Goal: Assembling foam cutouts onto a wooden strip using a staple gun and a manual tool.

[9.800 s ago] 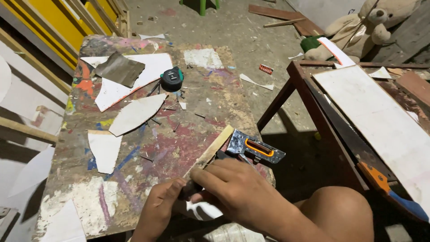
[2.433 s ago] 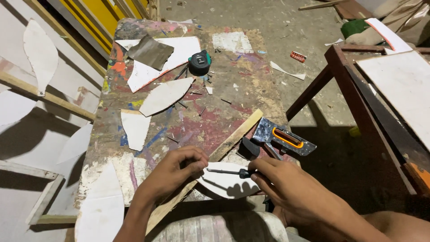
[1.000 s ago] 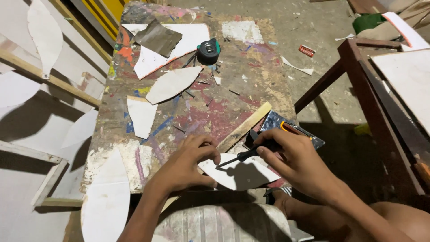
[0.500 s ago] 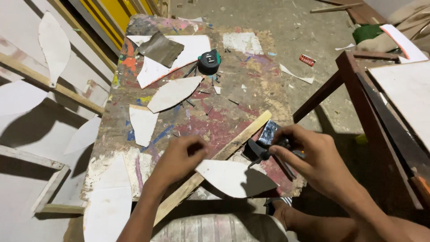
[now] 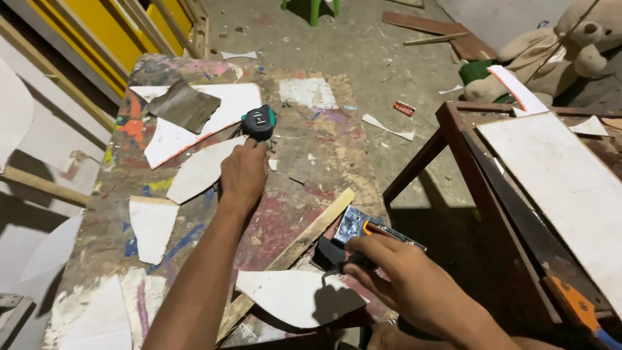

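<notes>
My left hand (image 5: pixel 243 172) is stretched far out over the paint-stained worktable (image 5: pixel 324 162), its fingertips touching a green-and-black tape measure (image 5: pixel 259 122); the fingers are hidden, so a grip cannot be made out. My right hand (image 5: pixel 398 279) is at the near right edge, closed around a thin black pen-like tool (image 5: pixel 353 262). It rests beside a metal hand tool with an orange bar (image 5: pixel 372 230). A white leaf-shaped cut-out (image 5: pixel 295 298) lies just left of that hand, partly over a long wooden strip (image 5: pixel 291 249).
More white cut-outs (image 5: pixel 197 172) and a grey sheet (image 5: pixel 183 107) lie on the table's left half. A dark wooden frame with a white board (image 5: pixel 557 188) stands at the right. A stuffed bear (image 5: pixel 570 45) and wood scraps lie on the floor beyond.
My left hand left the white cut-out and reached forward to the tape measure. My right hand drew back to the right, off the cut-out, still holding the black tool.
</notes>
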